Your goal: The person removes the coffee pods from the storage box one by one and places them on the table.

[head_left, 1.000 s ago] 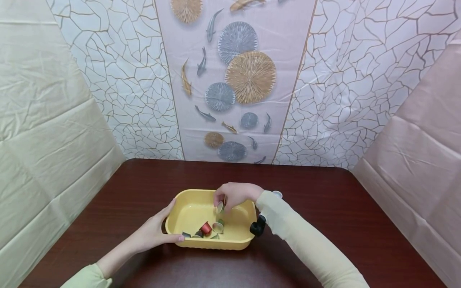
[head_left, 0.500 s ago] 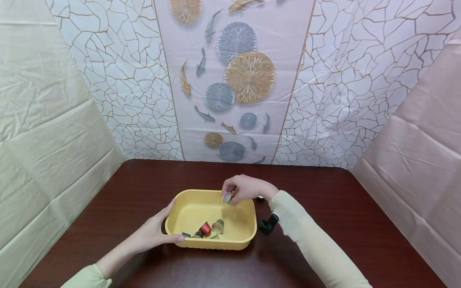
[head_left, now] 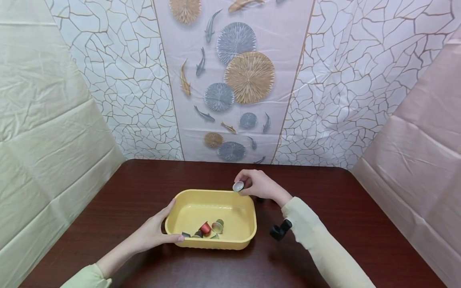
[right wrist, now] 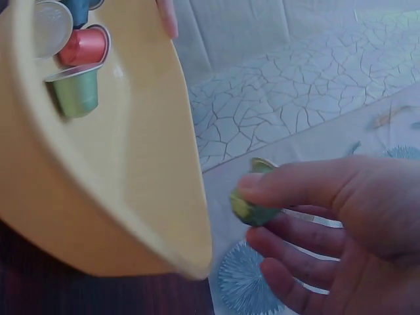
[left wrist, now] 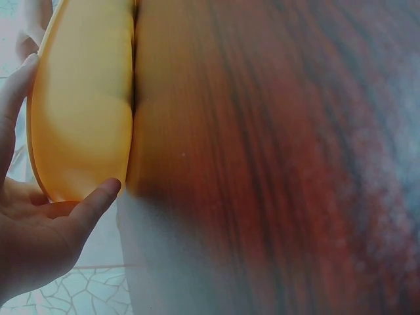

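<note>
A yellow tray [head_left: 230, 245] stands on the table, with several small capsules in its near part, among them a red one [head_left: 205, 228] and a green one [head_left: 218, 226]. My left hand [head_left: 155, 232] grips the tray's left end, thumb on the near rim and fingers at the far-left corner. Just beyond the tray's far-right rim, my right hand [head_left: 261, 185] pinches a capsule [head_left: 238, 186] between thumb and fingers. In the right wrist view that capsule [right wrist: 252, 209] looks green and somewhat crumpled.
A small dark object [head_left: 260, 199] lies beside the tray's far-right corner, partly behind my right hand. A black device [head_left: 281, 230] is attached at the right wrist. Patterned cloth [head_left: 230, 120] hangs behind the dark wooden table [head_left: 162, 176].
My right hand has lifted the capsule up from inside the tray and carried it right and away, past the far rim. My left hand has stayed on the tray.
</note>
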Motion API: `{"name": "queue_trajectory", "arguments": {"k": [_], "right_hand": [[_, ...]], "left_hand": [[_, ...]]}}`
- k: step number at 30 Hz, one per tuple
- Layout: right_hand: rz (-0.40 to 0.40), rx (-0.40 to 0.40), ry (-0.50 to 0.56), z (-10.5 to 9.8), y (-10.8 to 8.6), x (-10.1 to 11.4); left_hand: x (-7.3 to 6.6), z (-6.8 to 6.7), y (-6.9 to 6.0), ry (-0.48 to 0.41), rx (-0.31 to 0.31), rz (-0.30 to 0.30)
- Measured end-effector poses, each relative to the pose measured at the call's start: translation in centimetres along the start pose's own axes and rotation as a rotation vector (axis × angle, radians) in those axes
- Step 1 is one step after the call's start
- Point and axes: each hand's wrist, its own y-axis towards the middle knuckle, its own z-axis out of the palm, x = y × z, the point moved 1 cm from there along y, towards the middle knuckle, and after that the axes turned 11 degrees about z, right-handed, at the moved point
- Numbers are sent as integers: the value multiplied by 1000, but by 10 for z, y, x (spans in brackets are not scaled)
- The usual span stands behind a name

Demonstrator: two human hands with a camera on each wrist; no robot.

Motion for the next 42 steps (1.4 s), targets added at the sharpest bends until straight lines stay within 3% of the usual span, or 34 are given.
{"name": "queue_trajectory", "arguments": {"k": [9, 16, 28, 34, 42], "right_hand": [[86, -208, 124, -3, -13, -14], [102, -306, 133, -3, -21, -25], [132, -362, 127, 4, -31, -41], [148, -359, 108, 10, -33, -49], [227, -326, 119, 17, -37, -59]], "left_hand": [[1, 1, 1, -6, -5, -5], [3, 3, 0, -11, -6, -13], [3, 4, -1, -8, -21, 3], [1, 3, -1, -2, -24, 12], [-2, 1, -1, 10, -26, 26]]}}
